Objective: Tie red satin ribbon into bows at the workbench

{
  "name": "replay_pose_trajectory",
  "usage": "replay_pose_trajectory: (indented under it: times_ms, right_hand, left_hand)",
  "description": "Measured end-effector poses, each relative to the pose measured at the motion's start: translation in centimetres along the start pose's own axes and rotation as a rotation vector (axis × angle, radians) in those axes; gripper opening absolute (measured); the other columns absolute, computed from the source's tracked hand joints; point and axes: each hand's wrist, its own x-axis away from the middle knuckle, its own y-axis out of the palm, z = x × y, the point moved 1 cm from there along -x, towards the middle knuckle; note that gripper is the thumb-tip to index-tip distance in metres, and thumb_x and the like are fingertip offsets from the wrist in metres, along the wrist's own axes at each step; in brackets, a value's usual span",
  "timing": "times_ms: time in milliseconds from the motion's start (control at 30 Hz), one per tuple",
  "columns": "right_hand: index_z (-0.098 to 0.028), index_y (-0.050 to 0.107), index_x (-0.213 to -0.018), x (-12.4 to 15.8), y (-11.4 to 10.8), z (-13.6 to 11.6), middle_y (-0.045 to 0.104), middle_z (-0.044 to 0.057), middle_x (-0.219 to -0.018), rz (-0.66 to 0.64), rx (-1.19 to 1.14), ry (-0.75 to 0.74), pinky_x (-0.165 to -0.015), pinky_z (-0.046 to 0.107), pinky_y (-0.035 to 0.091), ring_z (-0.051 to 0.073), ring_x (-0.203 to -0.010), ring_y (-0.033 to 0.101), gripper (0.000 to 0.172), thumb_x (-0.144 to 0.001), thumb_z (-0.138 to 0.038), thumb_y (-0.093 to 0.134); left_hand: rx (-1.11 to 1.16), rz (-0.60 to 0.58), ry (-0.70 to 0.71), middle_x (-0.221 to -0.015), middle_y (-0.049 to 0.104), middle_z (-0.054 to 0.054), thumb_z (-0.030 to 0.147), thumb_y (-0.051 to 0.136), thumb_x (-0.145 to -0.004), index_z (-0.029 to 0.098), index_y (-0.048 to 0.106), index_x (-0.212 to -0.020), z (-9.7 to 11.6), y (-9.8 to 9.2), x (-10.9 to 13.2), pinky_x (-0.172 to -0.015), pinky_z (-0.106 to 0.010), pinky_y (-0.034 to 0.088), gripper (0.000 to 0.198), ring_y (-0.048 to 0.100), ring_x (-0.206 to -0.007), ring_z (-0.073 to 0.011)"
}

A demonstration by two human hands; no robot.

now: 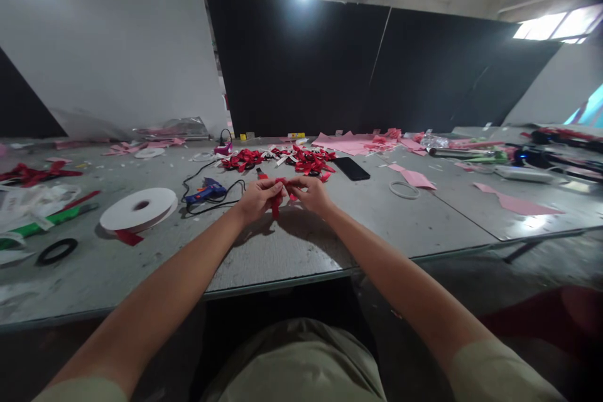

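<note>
My left hand (257, 198) and my right hand (311, 193) meet over the grey table (264, 257), both pinched on a small piece of red ribbon (277, 202) held between them. Its loose end hangs down below my left fingers. Just beyond my hands lies a pile of finished red ribbon bows (282, 159). A blue glue gun (206, 190) with a black cord lies to the left of my left hand.
A large white tape roll (139, 208) sits at left with a black ring (57, 250) nearer the edge. A black phone (351, 168) and a white ring (404, 190) lie at right. Pink paper scraps (358, 141) cover the far side. Table edge runs near my lap.
</note>
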Motion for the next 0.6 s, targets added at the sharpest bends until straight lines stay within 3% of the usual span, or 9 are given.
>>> replay_pose_trajectory:
  times_ms: [200, 433, 600]
  right_hand:
    - [-0.019, 0.076, -0.095, 0.3, 0.6, -0.6, 0.074, 0.004, -0.084, -0.074, -0.276, 0.144, -0.068, 0.028, 0.052, 0.015, -0.070, 0.066, 0.026, -0.079, -0.038, 0.068]
    - [-0.019, 0.077, -0.083, 0.3, 0.6, -0.5, 0.067, 0.001, -0.074, -0.037, -0.251, 0.162, -0.053, 0.023, 0.043, 0.010, -0.055, 0.056, 0.019, -0.074, -0.034, 0.069]
    - [-0.016, 0.075, -0.083, 0.6, 0.6, -1.2, 0.062, 0.000, -0.065, -0.115, -0.383, 0.219, -0.053, 0.022, 0.037, 0.009, -0.055, 0.051, 0.022, -0.073, -0.035, 0.068]
  left_hand:
    - [0.048, 0.042, 0.051, -0.071, 0.063, -0.001, 0.031, 0.081, -0.071, 0.015, 0.069, -0.092, 0.2, -0.2, -0.4, -0.054, -0.023, 0.043, 0.028, 0.055, -0.055, -0.0096]
    - [-0.058, 0.002, 0.004, -0.074, 0.065, -0.002, 0.032, 0.079, -0.073, 0.016, 0.066, -0.107, -0.6, -0.7, -0.7, -0.055, -0.024, 0.046, 0.041, 0.059, -0.056, -0.0113]
    - [-0.192, -0.048, 0.022, -0.076, 0.067, -0.002, 0.038, 0.080, -0.072, 0.015, 0.064, -0.116, -0.7, -0.6, -0.5, -0.058, -0.024, 0.047, 0.051, 0.060, -0.058, -0.0111]
